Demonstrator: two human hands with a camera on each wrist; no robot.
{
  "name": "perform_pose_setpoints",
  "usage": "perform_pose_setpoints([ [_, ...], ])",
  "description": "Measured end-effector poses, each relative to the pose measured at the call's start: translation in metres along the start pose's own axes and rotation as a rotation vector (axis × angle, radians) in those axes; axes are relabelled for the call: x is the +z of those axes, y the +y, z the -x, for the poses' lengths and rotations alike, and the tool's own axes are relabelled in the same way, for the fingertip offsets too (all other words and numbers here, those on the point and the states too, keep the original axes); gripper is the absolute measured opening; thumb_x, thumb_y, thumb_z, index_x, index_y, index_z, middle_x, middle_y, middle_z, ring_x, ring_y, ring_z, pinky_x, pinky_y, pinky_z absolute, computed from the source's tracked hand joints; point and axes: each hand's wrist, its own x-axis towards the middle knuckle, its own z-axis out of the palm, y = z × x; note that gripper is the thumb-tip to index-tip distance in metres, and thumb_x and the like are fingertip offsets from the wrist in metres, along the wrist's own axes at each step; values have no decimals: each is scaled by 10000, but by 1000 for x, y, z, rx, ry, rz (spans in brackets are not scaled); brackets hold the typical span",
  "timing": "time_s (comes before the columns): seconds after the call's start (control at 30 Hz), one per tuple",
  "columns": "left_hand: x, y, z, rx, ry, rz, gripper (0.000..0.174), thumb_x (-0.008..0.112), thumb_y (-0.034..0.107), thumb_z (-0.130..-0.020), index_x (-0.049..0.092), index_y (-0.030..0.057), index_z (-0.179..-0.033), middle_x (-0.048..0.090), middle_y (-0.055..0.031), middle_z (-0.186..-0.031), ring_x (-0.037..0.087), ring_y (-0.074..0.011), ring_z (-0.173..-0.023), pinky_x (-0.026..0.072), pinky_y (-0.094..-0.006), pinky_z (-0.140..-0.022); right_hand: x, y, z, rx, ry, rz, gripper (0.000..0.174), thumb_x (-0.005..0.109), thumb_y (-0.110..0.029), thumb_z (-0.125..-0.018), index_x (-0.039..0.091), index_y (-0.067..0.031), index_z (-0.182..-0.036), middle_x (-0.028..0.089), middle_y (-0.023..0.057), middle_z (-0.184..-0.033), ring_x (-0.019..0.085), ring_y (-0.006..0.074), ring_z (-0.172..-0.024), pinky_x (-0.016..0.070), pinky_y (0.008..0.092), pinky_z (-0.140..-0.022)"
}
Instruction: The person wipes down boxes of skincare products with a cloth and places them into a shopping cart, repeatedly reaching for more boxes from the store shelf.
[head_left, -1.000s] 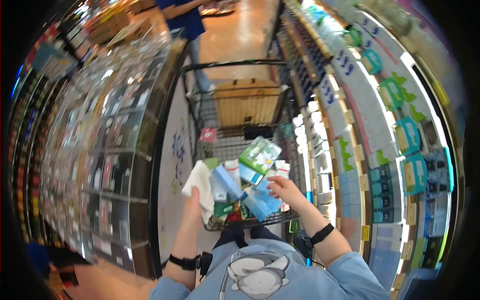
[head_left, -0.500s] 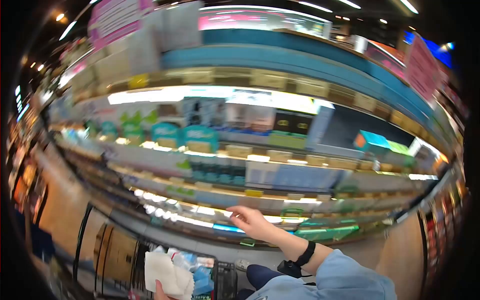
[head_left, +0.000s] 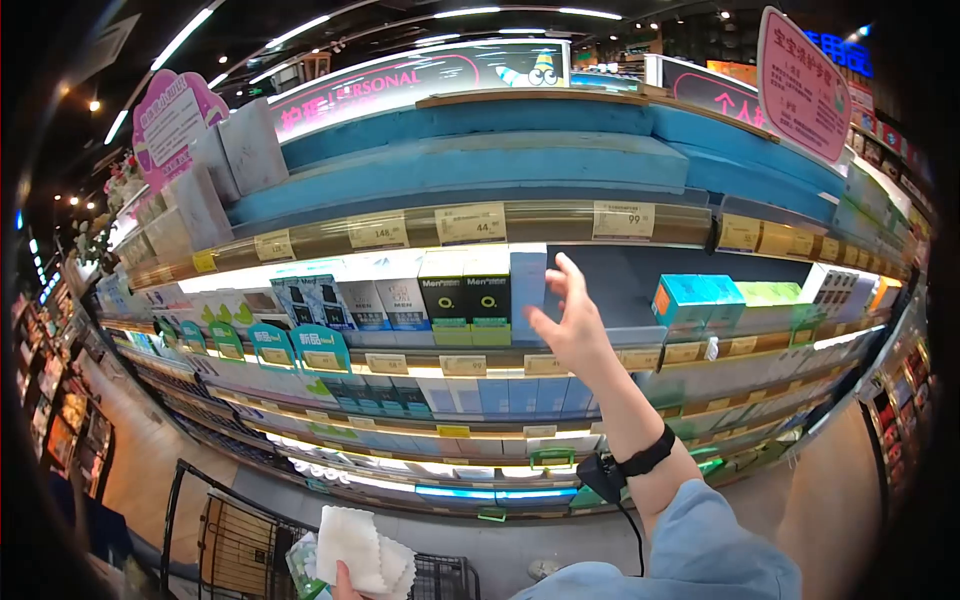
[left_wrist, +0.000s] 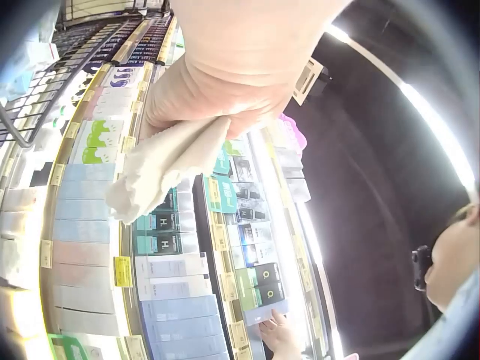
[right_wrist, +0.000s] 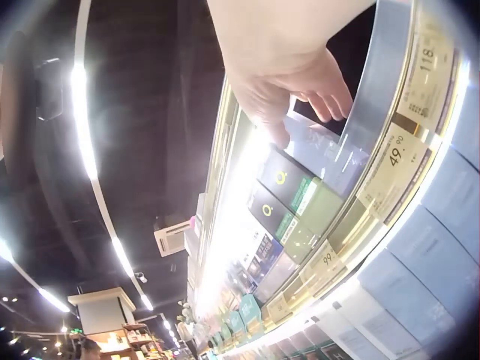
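Note:
My right hand (head_left: 575, 325) reaches to the shelf beside a light blue box (head_left: 528, 290), which stands upright at the end of a row of boxes. Its thumb overlaps the front of the box, and the other fingers extend past the box's right side. In the right wrist view, the thumb and fingers lie to either side of the box (right_wrist: 322, 146). Low in the head view, my left hand (head_left: 345, 583) grips a white cloth (head_left: 350, 550) with a scalloped edge. The cloth (left_wrist: 169, 165) hangs in folds from the fingers in the left wrist view.
Black and green boxes (head_left: 465, 298) stand left of the light blue one; turquoise boxes (head_left: 697, 300) stand farther right. Price tags line the shelf edge (head_left: 540, 364). More light blue boxes (head_left: 525, 397) fill the shelf below. A shopping cart (head_left: 240, 545) is at lower left.
The view has turned from the cart to the shelves. My right hand has left the area over the cart and risen to the light blue box. My left hand still holds the cloth.

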Motion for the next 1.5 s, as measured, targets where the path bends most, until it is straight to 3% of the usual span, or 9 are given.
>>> perform_pose_setpoints([
  [0.13, 44, -5, 27, 52, 107, 52, 465, 432, 303, -951, 424, -32, -1275, 534, -161, -1214, 546, -271, -1086, 490, -378, -878, -2, 18, -13, 345, -360, -311, 501, 669, -71, -765, 451, -31, -1215, 536, 131, -1066, 546, 226, -964, 450, 333, -816],
  [0.27, 61, -22, 50, 227, 143, -77, 459, 403, 288, -965, 383, -15, -1309, 506, -160, -1243, 539, -274, -1089, 475, -374, -889, -28, -1, 8, -308, -52, -5, 479, 654, 4, -681, 528, -68, -1137, 507, 142, -991, 534, 303, -894, 459, 359, -778],
  [0.43, 122, -28, 105, 463, 317, -114, 461, 389, 299, -974, 382, -14, -1313, 498, -139, -1257, 530, -248, -1093, 451, -351, -887, -25, -30, 84, -412, -634, -404, 508, 683, -39, -639, 544, -88, -1125, 504, 153, -1036, 521, 325, -916, 463, 373, -772],
  [0.57, 160, -24, 140, 1032, 29, -1027, 488, 553, 114, -869, 395, -35, -1307, 356, -193, -1390, 377, -350, -1269, 323, -392, -1029, 3, -38, 145, -398, -1120, -600, 488, 678, -77, -696, 501, -65, -1151, 530, 119, -1092, 530, 314, -932, 465, 379, -788],
  [1.07, 94, -103, 294, 826, 792, -1064, 395, 422, 170, -949, 422, -6, -1303, 498, -154, -1271, 489, -220, -1154, 393, -339, -955, -43, -113, 269, -647, -1675, -950, 401, 648, -98, -747, 495, -9, -1106, 539, 159, -934, 558, 348, -819, 470, 404, -687],
  [1.2, 91, -140, 359, 719, 906, -1035, 375, 432, 118, -929, 454, 11, -1288, 501, -170, -1270, 477, -232, -1180, 380, -332, -969, -62, -135, 306, -395, -1726, -931, 463, 675, -170, -758, 472, -1, -1139, 577, 166, -896, 594, 284, -772, 477, 361, -661],
  [1.33, 78, -217, 397, 481, 783, -375, 434, 414, 63, -901, 405, 22, -1333, 416, -196, -1353, 344, -284, -1302, 270, -376, -1063, -97, -170, 307, -274, -1775, -977, 471, 701, -207, -751, 461, 6, -1096, 598, 158, -859, 597, 260, -738, 475, 342, -655],
  [1.4, 67, -252, 409, 396, 1243, 85, 420, 421, 262, -959, 445, -24, -1265, 518, -180, -1230, 493, -270, -1151, 391, -361, -955, -127, -175, 320, -304, -1887, -883, 466, 666, -272, -767, 463, 17, -1071, 588, 212, -856, 602, 348, -755, 475, 399, -671],
  [1.5, 88, -221, 442, 422, 1258, 12, 464, 374, 302, -973, 386, -26, -1301, 486, -161, -1247, 468, -222, -1151, 369, -340, -966, -173, -167, 355, -560, -2200, -773, 493, 612, -332, -818, 435, 11, -1125, 583, 257, -966, 602, 382, -879, 473, 409, -729],
])
